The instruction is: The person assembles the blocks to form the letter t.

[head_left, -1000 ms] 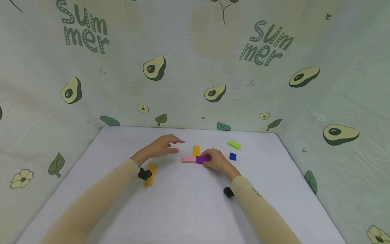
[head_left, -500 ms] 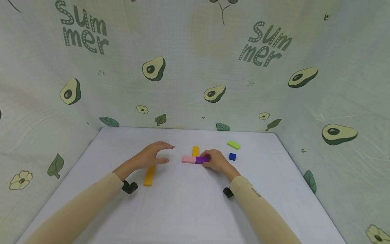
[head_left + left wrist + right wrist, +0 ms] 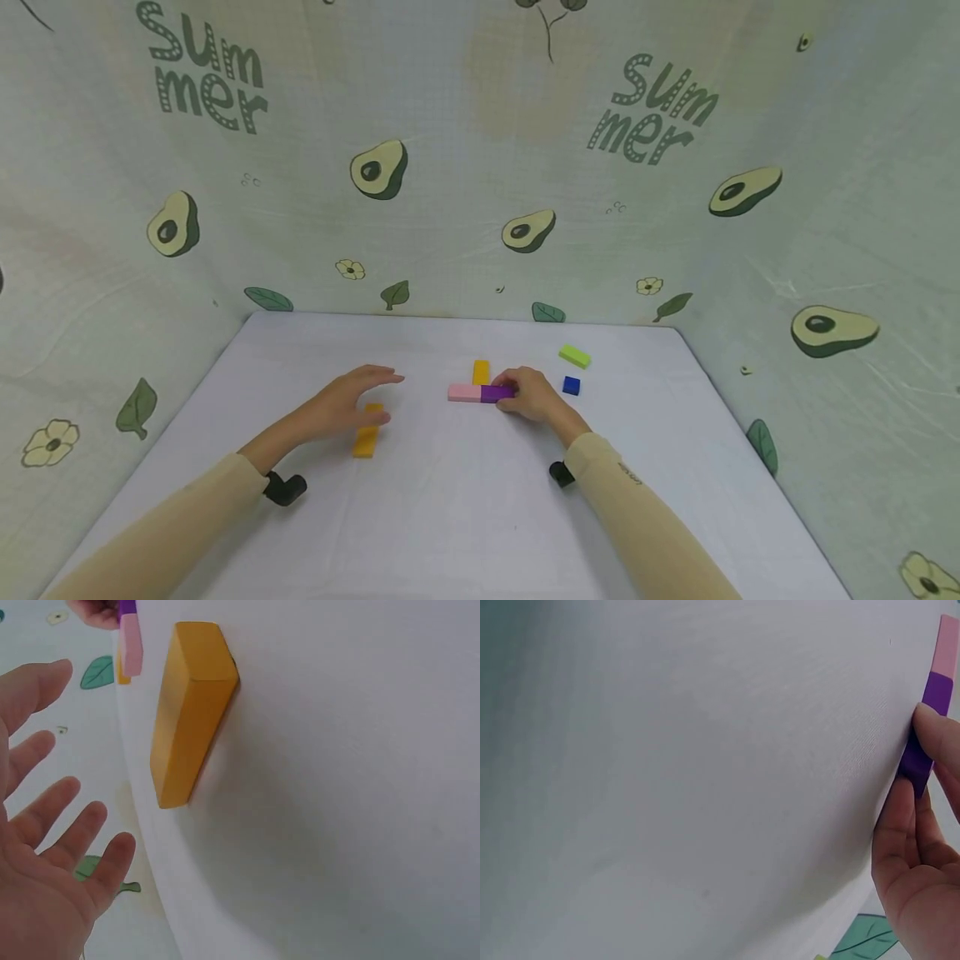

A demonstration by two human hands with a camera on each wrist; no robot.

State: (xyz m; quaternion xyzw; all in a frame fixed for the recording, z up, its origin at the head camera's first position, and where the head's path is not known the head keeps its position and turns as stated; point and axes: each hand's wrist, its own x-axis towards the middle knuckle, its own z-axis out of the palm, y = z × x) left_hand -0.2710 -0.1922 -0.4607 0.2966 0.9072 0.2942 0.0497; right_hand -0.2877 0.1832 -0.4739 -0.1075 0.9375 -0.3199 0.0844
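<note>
My right hand (image 3: 534,395) pinches the right end of a purple block (image 3: 491,394) between thumb and fingers. End to end with it on its left lies a pink block (image 3: 464,392); both also show at the edge of the right wrist view. A yellow-orange block (image 3: 482,372) sits right behind the pink one. To the left, a longer yellow-orange block (image 3: 191,712) lies on the white table. Over it my left hand (image 3: 337,410) hovers with fingers spread and nothing held, its thumb overlapping the block in the head view.
A lime green block (image 3: 575,357) and a small blue cube (image 3: 572,385) lie beyond my right hand. The white table (image 3: 450,517) is enclosed at the back and sides by a printed cloth (image 3: 450,100) with avocados and leaves.
My left hand has drawn back left and toward me, from near the pink block to the longer yellow-orange block. My right hand and the blocks have stayed in place.
</note>
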